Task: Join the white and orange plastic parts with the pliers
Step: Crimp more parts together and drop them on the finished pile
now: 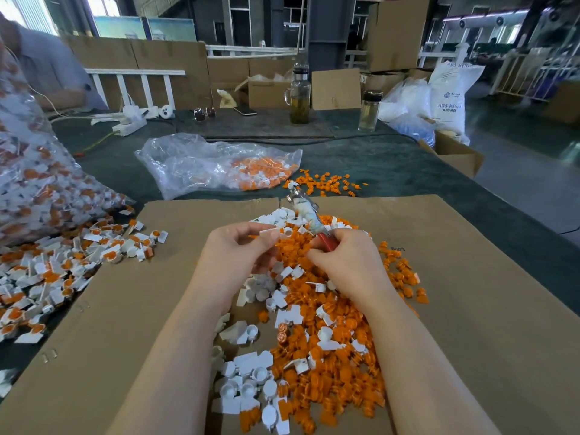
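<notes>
Left hand [241, 249] pinches a white part [269, 232]; right hand [342, 259] grips the pliers [309, 216] over the orange pile [323, 309] on the desk's cardboard [470, 277]. Seat the parts squarely before squeezing.

Matt brown cardboard sheet [131, 309] bears smooth plastic parts [317, 350]; crinkled glossy clear plastic bag [201, 161] behind.

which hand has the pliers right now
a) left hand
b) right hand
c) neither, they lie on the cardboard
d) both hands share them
b: the right hand grips the red handle of the pliers, whose wrapped head points up and away over the pile, while the left hand pinches a white plastic part.
</notes>
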Tool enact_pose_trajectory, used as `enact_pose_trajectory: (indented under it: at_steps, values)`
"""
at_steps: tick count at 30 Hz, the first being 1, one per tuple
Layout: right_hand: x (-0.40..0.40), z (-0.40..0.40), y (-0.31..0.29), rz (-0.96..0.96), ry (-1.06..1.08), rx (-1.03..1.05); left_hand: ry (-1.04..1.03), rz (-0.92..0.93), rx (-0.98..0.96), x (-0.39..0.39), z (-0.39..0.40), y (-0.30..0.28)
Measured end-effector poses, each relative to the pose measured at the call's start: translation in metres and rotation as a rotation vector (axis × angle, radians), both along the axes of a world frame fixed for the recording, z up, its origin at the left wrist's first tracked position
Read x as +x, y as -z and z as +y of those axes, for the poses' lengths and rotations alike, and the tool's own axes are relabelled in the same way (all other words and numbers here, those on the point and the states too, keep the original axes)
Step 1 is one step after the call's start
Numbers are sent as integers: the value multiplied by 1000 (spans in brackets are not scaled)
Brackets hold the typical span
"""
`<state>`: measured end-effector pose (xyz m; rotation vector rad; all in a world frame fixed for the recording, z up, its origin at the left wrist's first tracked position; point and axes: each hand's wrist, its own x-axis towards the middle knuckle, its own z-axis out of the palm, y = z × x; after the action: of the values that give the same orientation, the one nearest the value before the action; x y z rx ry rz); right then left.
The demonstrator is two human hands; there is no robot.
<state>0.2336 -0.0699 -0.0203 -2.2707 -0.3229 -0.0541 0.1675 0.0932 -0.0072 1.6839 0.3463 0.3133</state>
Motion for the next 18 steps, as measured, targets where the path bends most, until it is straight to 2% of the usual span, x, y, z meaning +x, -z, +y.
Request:
enact_pose_trajectory:
  at_steps: [6, 11, 18]
  values:
    - [-2, 1, -3, 109, -9, 327, -71, -8, 67, 1, -4, 1]
    - [-7, 7, -8, 77, -50, 518, 43, -13, -137, 4, -13, 2]
    - [-9, 8, -6, 108, -75, 574, 118, -41, -402, 4, -18, 1]
